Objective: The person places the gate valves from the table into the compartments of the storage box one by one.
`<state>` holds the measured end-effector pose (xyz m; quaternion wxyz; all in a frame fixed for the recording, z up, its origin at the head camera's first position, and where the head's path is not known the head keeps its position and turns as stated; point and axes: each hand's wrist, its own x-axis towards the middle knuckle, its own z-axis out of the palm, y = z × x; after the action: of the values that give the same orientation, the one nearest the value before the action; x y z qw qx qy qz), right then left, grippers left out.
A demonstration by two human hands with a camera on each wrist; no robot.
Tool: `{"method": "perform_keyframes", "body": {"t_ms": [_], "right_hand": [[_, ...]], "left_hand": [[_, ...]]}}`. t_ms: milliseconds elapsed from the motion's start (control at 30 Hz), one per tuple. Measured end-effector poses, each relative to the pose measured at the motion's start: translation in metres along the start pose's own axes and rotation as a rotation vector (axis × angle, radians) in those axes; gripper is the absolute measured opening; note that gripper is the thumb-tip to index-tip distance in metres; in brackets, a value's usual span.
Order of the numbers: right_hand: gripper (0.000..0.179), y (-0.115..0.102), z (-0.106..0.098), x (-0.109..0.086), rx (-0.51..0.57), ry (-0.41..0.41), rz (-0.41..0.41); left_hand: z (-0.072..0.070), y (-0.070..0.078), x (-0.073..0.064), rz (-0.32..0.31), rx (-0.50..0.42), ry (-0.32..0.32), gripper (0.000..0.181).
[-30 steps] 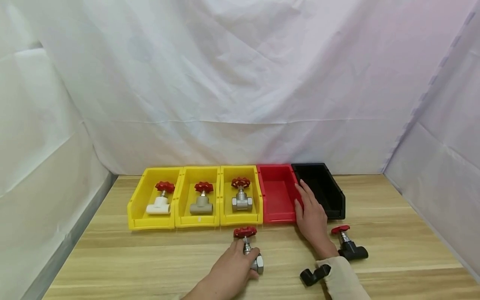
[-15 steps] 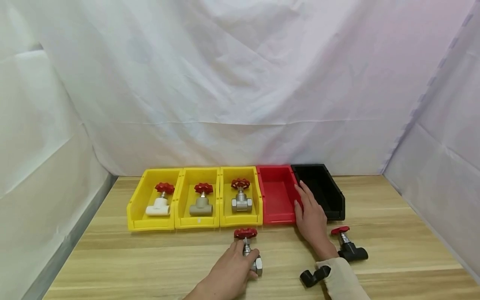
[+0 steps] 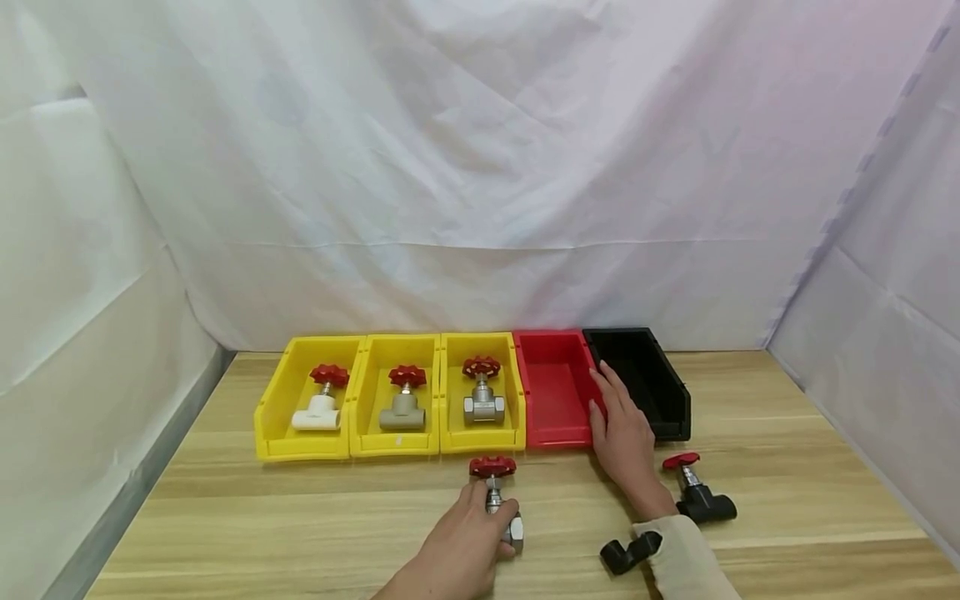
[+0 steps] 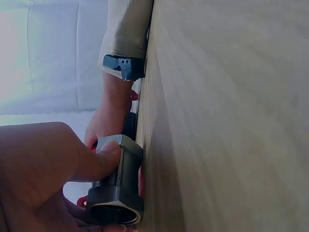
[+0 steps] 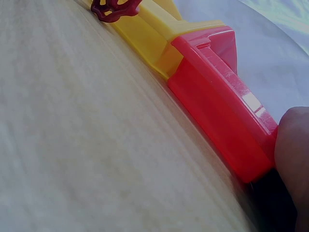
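My left hand [image 3: 465,537] grips a steel valve with a red handwheel [image 3: 492,467] at the front middle of the table. In the left wrist view, the thumb lies along the valve's hexagonal metal body [image 4: 116,179], whose threaded end faces the camera; the other fingers are mostly hidden behind it. My right hand [image 3: 626,437] rests with extended fingers where the red bin [image 3: 558,437] and the black bin [image 3: 675,425] adjoin. A bit of that hand shows in the right wrist view, against the red bin's corner.
Left of the red bin stand three yellow bins [image 3: 303,450], holding a white valve [image 3: 317,412], a grey-beige valve [image 3: 403,411] and a steel valve [image 3: 483,404]. A black valve [image 3: 703,502] lies beside my right forearm. White curtains [image 3: 480,167] enclose the table.
The valve in my left hand has turned very slightly, its handwheel shifting a little right. My right hand has kept its place.
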<state>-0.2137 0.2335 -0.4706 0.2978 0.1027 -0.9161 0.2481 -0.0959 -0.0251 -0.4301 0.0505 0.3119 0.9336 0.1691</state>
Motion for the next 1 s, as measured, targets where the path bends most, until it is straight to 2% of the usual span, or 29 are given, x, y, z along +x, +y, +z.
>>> {"method": "perform_keyframes", "body": {"t_ms": [200,433,633,767,1000], "right_hand": [[0.055,0.000,0.000,0.000,0.001,-0.003,0.000],[0.056,0.001,0.001,-0.002,-0.002,0.001,0.002],[0.057,0.002,0.002,-0.002,-0.001,0.004,0.001],[0.056,0.001,0.001,-0.002,0.002,0.006,-0.005],[0.059,0.001,0.002,-0.001,-0.011,-0.004,0.004]], "left_hand": [[0.002,0.001,-0.003,0.008,0.019,0.033,0.028],[0.006,-0.001,-0.005,0.045,0.032,0.066,0.031],[0.006,-0.002,-0.005,0.062,0.034,0.067,0.030],[0.005,0.002,-0.006,0.073,0.023,0.042,0.034],[0.002,0.011,-0.002,0.135,0.093,0.086,0.036]]}}
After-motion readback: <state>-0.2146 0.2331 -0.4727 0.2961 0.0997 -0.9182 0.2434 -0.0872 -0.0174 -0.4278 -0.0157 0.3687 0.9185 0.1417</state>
